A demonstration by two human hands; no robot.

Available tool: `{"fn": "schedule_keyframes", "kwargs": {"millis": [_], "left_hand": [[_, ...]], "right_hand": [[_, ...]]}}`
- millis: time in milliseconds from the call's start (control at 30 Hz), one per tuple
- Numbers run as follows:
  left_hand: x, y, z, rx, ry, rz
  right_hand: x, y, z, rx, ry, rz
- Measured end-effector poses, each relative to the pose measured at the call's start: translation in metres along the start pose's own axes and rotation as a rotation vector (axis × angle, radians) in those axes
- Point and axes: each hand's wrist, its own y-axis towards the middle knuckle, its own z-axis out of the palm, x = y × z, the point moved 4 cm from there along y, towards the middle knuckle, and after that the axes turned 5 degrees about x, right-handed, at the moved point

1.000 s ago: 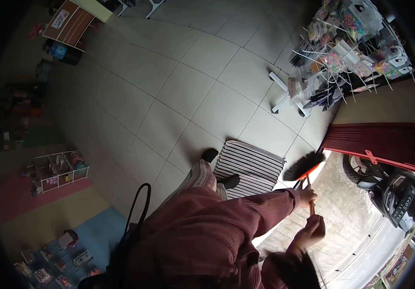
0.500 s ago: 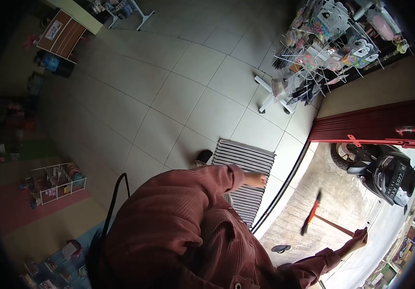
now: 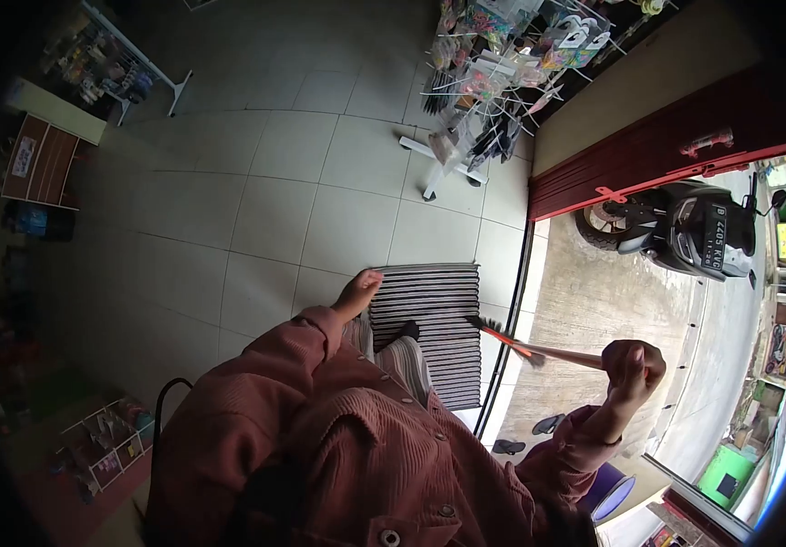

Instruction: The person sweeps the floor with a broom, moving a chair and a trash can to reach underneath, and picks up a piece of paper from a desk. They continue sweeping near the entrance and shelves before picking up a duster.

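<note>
Sweeping step in hand: right hand (image 3: 632, 363) fisted on the wooden-handled broom with red head and dark bristles (image 3: 507, 338), bristles at the black-and-white striped doormat's (image 3: 429, 314) threshold edge, left hand (image 3: 357, 291) free, fingers loosely together; next stroke likely needs both hands.

1. The floor (image 3: 302, 201) is pale square tile with dark grout lines, and it runs right up to a dark door track on the right.
2. A striped mat (image 3: 434, 310) lies flat on the tile, right up against that track, dark and light bands running across it.
3. A white display stand (image 3: 443, 159) sits on the tile further back, legs splayed, loaded with small packets.
4. Past the track it's rough concrete ground (image 3: 594, 292), lighter and sunlit.
5. A scooter (image 3: 680, 232) is parked on the concrete, and a pair of dark sandals (image 3: 525, 436) lies there too, near the threshold.
</note>
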Motion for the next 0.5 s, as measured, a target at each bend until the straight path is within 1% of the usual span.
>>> {"fn": "schedule_keyframes", "kwargs": {"millis": [33,67,100,133,167,200,233,267,333,367,400,433,467,500], "left_hand": [[-0.055,0.001,0.036,0.136,0.047,0.102],[-0.107,-0.004,0.069,0.231,0.11,0.278],[-0.153,-0.012,0.095,0.356,0.236,0.421],[-0.196,-0.025,0.115,0.467,0.257,0.522],[-0.227,-0.034,0.129,0.534,0.287,0.717],[-0.244,-0.046,0.136,0.559,0.399,0.833],[-0.253,-0.051,0.132,0.502,0.103,0.69],[-0.252,-0.051,0.121,0.256,0.093,0.678],[-0.24,-0.05,0.079,-0.062,0.188,0.674],[-0.237,-0.056,0.048,-0.215,0.274,0.649],[-0.232,-0.062,0.015,-0.351,0.292,0.605],[-0.195,-0.068,-0.04,-0.457,0.389,0.529],[-0.177,-0.078,-0.068,-0.565,0.483,0.487],[-0.162,-0.092,-0.097,-0.625,0.55,0.451]], "right_hand": [[0.025,0.004,0.045,0.193,0.055,-0.07],[0.047,0.005,0.084,0.391,0.112,-0.136],[0.06,0.006,0.109,0.447,0.152,-0.155],[0.069,0.007,0.127,0.508,0.196,-0.172],[0.075,0.012,0.136,0.503,0.208,-0.242],[0.077,0.019,0.145,0.509,0.238,-0.317],[0.075,0.023,0.142,0.481,0.23,-0.363],[0.075,0.02,0.153,0.106,0.139,-0.409],[0.059,0.035,0.165,0.237,0.353,-0.389],[0.045,0.045,0.177,0.35,0.471,-0.348],[0.027,0.05,0.193,0.459,0.581,-0.303],[-0.011,0.06,0.241,0.569,0.77,-0.127],[-0.03,0.064,0.273,0.65,0.781,-0.048],[-0.05,0.063,0.302,0.7,0.861,0.017]]}}
